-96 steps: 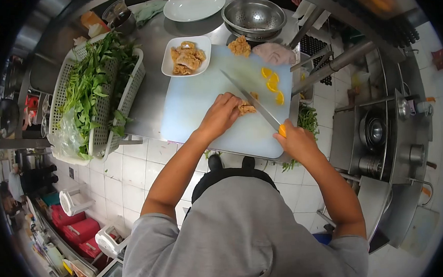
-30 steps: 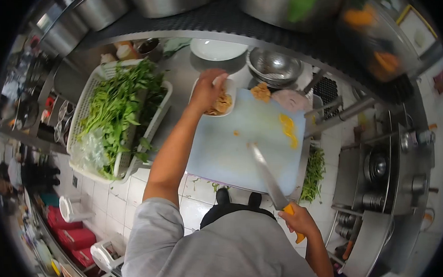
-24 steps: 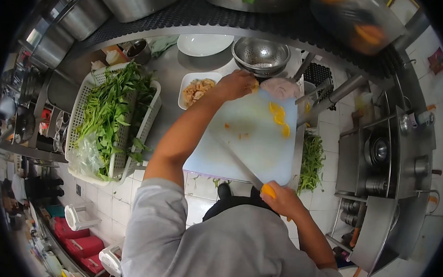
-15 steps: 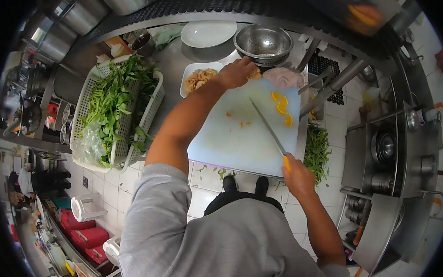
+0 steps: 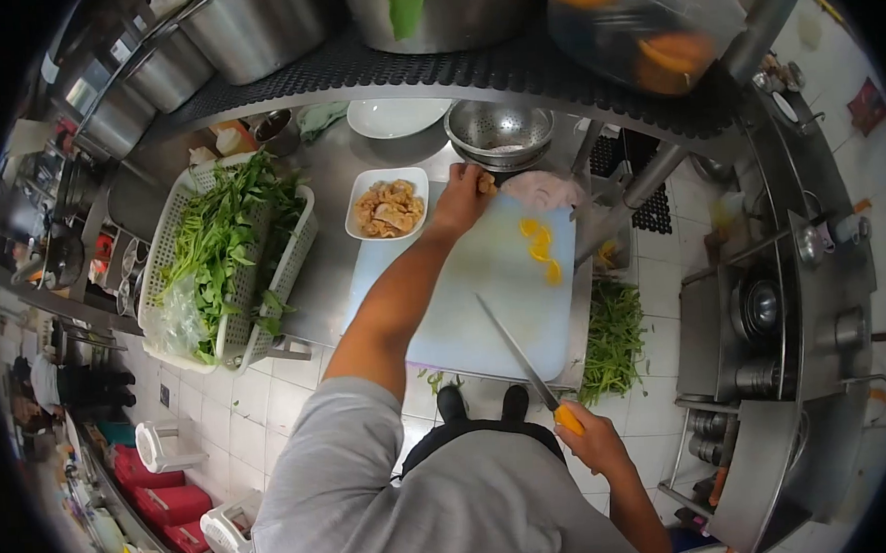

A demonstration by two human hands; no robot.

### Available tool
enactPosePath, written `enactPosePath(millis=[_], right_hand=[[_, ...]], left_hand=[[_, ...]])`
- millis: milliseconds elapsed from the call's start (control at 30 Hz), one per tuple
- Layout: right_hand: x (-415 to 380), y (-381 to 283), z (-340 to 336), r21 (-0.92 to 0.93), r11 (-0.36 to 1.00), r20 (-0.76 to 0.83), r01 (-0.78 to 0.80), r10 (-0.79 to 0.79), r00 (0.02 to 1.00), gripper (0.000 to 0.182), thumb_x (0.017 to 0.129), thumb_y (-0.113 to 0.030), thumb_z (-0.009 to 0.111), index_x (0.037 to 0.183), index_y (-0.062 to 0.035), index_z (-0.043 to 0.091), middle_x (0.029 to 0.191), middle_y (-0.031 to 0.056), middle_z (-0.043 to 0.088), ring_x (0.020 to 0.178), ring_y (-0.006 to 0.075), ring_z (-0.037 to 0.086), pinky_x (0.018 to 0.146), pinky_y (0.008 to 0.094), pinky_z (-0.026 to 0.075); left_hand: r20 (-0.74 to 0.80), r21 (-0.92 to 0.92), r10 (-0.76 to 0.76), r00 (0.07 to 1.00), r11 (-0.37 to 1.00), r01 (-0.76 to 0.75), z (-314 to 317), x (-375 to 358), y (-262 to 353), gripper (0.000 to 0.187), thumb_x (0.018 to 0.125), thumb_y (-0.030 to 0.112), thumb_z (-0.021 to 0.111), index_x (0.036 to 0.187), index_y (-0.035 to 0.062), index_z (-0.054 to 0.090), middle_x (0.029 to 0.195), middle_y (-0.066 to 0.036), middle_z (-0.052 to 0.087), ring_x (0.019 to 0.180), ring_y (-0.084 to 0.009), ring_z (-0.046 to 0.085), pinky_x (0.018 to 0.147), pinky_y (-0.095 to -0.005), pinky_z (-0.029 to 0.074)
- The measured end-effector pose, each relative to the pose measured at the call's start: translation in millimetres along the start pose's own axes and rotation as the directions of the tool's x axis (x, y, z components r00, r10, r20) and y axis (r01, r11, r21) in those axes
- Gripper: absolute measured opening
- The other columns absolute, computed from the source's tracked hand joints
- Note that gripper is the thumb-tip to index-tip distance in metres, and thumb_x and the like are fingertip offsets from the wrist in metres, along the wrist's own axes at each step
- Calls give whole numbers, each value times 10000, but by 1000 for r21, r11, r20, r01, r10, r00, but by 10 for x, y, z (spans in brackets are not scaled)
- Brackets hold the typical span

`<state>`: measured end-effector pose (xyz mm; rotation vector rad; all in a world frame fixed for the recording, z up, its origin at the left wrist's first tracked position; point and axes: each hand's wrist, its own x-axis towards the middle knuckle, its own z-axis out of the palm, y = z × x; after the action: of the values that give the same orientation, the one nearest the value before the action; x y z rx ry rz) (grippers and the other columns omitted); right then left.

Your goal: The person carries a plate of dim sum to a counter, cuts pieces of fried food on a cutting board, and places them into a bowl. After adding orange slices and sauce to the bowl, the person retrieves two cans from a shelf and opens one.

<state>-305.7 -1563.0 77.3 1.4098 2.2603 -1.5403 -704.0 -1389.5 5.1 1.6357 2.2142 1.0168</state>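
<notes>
At the back edge of the white cutting board [image 5: 445,316], my left hand [image 5: 462,197] is closed around a lumpy tan piece of food [image 5: 486,183]. The piece resembles those in the square white dish [image 5: 422,189] to its left, where several tan chunks [image 5: 389,209] lie. My right hand [image 5: 594,439] grips a knife [image 5: 520,358] by its yellow handle, close to my body. The blade slants over the near part of the board, tip pointing away. Orange slices [image 5: 540,249] rest on the right side of the board, and a crumpled pinkish cloth [image 5: 541,189] lies behind them.
White baskets [image 5: 233,323] of leafy greens [image 5: 211,249] stand at the left. Behind the board are a metal colander [image 5: 501,133] and a white plate [image 5: 395,117]. An overhead shelf [image 5: 352,76] carries pots and a clear container [image 5: 641,41]. More greens [image 5: 612,343] sit low at the right.
The view has tilted up. My left forearm has swung right, uncovering the dish of tan chunks. My right hand has drawn the knife back toward my body. Small orange bits on the board no longer show.
</notes>
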Motion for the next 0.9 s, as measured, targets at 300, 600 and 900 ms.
enactPosePath(millis=[300, 600, 900], right_hand=[[-129, 324, -27, 126, 988, -96, -86, 99, 991, 343, 873, -293, 619, 1136, -95, 523, 643, 149, 591, 543, 251, 609, 545, 353, 476], [15, 56, -285, -330, 944, -196, -14, -54, 979, 300, 885, -330, 574, 991, -72, 464, 688, 198, 625, 663, 424, 617, 608, 506, 477], [-74, -312, -458, -602, 797, -124, 43, -146, 982, 283, 887, -300, 589, 937, -56, 456, 623, 155, 622, 567, 364, 622, 517, 467, 483]], left_hand=[[408, -386, 31, 912, 912, 142, -302, -1518, 410, 386, 791, 214, 701, 1094, 20, 562, 986, -141, 612, 958, -283, 575, 834, -348, 473], [150, -94, 204, 967, 977, -191, -488, -1902, 506, 384, 783, 178, 698, 1123, 65, 560, 1201, -119, 487, 1079, -292, 517, 899, -379, 458], [254, -63, 288, 923, 958, -281, -343, -1874, 639, 310, 743, 21, 628, 1036, 58, 533, 1133, -108, 488, 1049, -308, 496, 881, -376, 462]])
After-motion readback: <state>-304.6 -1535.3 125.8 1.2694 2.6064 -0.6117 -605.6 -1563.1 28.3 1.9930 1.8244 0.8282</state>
